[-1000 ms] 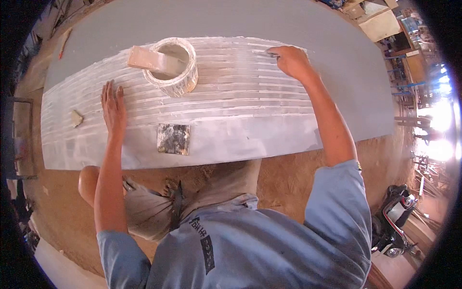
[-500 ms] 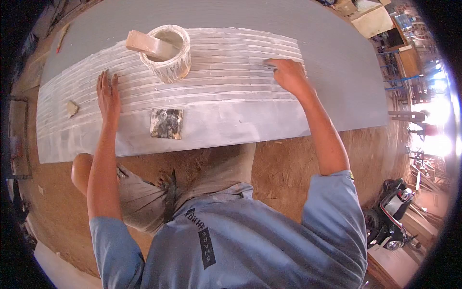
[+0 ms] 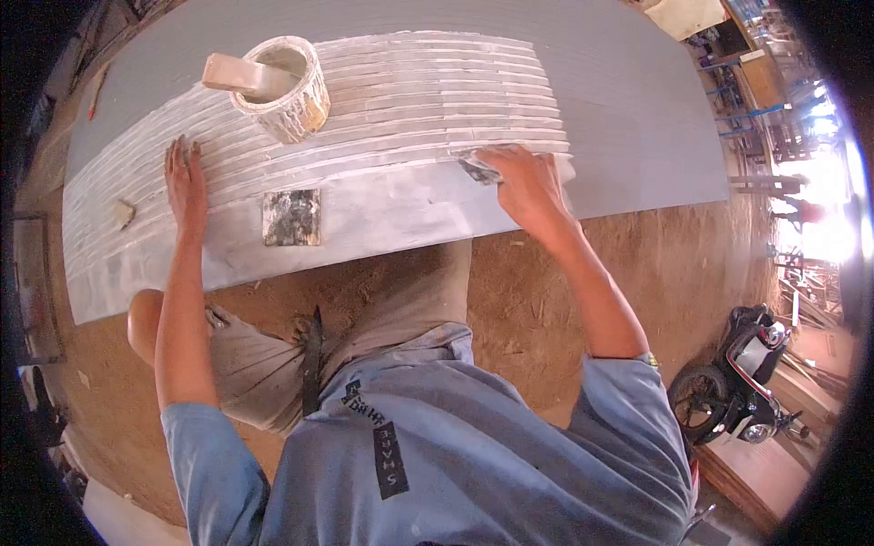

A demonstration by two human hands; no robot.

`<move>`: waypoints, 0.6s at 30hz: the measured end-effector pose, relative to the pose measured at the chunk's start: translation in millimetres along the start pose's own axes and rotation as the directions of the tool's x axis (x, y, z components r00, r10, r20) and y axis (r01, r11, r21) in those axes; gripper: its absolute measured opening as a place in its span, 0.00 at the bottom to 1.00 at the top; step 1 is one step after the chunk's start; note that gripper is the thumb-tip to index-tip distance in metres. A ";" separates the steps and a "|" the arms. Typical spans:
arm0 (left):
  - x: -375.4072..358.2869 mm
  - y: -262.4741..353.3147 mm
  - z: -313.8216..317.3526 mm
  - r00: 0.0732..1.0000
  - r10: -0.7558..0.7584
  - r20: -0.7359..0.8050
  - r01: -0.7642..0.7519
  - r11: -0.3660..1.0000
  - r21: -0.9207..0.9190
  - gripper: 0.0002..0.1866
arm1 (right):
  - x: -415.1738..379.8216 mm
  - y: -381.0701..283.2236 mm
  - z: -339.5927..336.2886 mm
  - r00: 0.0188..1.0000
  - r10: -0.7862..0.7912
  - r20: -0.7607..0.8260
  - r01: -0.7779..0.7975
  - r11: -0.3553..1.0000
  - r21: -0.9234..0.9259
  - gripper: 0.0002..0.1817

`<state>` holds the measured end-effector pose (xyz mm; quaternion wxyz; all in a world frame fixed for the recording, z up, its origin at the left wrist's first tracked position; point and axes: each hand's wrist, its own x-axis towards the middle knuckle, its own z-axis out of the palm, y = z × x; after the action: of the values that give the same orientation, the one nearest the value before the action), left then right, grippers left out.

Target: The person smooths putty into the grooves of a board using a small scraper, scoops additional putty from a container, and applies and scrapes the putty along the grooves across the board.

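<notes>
Right hand (image 3: 523, 187) pressed down on the grey board (image 3: 628, 109), its fingers closed around a small putty-smeared scraper (image 3: 475, 168) whose blade lay against the surface at the near edge of the ridged white putty (image 3: 428, 100). Left hand (image 3: 185, 182) lay flat and open on the same board, fingers stretched out and pointing away from the person, palm resting on the putty stripes and holding nothing. Between the two hands, just nearer the board's front edge, sat a square, dirty metal plate (image 3: 291, 217), apart from both hands. Beyond the left hand stood a round putty tub (image 3: 282, 86), crusted white on its outside, with a wide pale spatula (image 3: 238, 75) resting across its rim and pointing to the left. Farther left on the board lay a small pale chip (image 3: 123, 214), well apart from the left hand. The board rested low over a floor (image 3: 546, 273) strewn with sawdust, and the person knelt at its front edge in a blue shirt. Off to the right, well away from the board, a motorbike (image 3: 737, 382) stood parked
</notes>
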<state>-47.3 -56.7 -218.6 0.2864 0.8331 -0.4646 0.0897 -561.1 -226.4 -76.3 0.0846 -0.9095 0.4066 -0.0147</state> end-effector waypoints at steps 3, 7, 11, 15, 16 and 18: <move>-2.4 -21.9 22.3 0.996 0.086 -0.005 -0.085 0.995 0.054 0.30 | -26.0 -10.6 -17.1 0.998 0.013 0.056 -0.013 1.000 -0.001 0.29; -2.1 4.8 2.3 1.000 -0.009 -0.020 0.010 1.000 0.023 0.30 | -4.1 -11.5 -30.0 0.994 0.090 0.063 -0.096 0.990 0.103 0.29; -2.7 30.1 -10.6 0.989 -0.142 -0.029 0.138 0.985 -0.100 0.29 | 80.8 -36.6 -22.2 0.979 -0.084 -0.188 0.108 0.987 0.121 0.28; 4.9 36.7 -16.1 0.984 -0.180 -0.013 0.178 0.980 -0.092 0.29 | 177.1 -61.2 -7.5 0.987 -0.081 -0.141 0.074 0.996 -0.053 0.26; 5.5 38.1 -16.9 0.977 -0.212 0.005 0.212 0.972 -0.098 0.29 | 196.1 -65.5 -4.6 0.994 -0.043 -0.096 0.030 0.991 -0.130 0.25; 6.0 39.6 -18.2 0.978 -0.207 -0.002 0.206 0.974 -0.098 0.29 | 224.1 -69.0 4.5 0.997 -0.048 -0.065 0.036 0.986 -0.164 0.25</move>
<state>-74.5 -66.9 -185.6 0.3370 0.8615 -0.3774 0.0418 -359.9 -346.8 -78.7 -0.0041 -0.9207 0.3899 -0.0145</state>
